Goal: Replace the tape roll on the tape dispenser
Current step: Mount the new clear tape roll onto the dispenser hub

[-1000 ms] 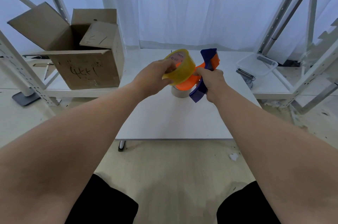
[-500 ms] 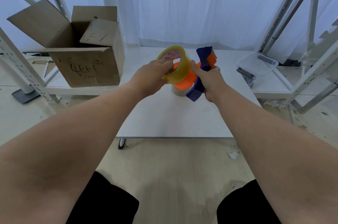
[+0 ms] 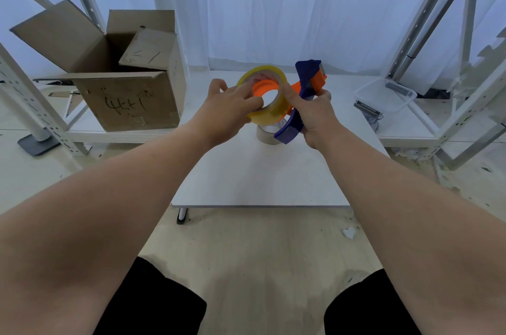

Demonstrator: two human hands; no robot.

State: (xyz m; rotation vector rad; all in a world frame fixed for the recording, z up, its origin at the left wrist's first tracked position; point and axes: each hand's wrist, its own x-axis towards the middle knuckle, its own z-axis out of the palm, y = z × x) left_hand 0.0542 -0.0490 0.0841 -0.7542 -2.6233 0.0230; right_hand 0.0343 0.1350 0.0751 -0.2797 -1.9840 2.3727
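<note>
Centre frame, the left hand (image 3: 232, 107) pinches the yellow tape roll (image 3: 262, 119) at the orange hub (image 3: 264, 86) of the tape dispenser (image 3: 310, 78), whose blue handle the right hand (image 3: 315, 112) grips. This is likely the fitting step, and next the roll needs a square push home. Beneath them, a white table (image 3: 260, 175) bears a pale roll (image 3: 264, 136) — open cardboard box (image 3: 128, 99) upper left, curtain (image 3: 273, 11) behind, clear tub (image 3: 383, 93) right.

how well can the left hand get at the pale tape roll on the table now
Probably not yet: the left hand grips the yellow tape roll, which with the tape dispenser hangs over the pale tape roll.
</note>
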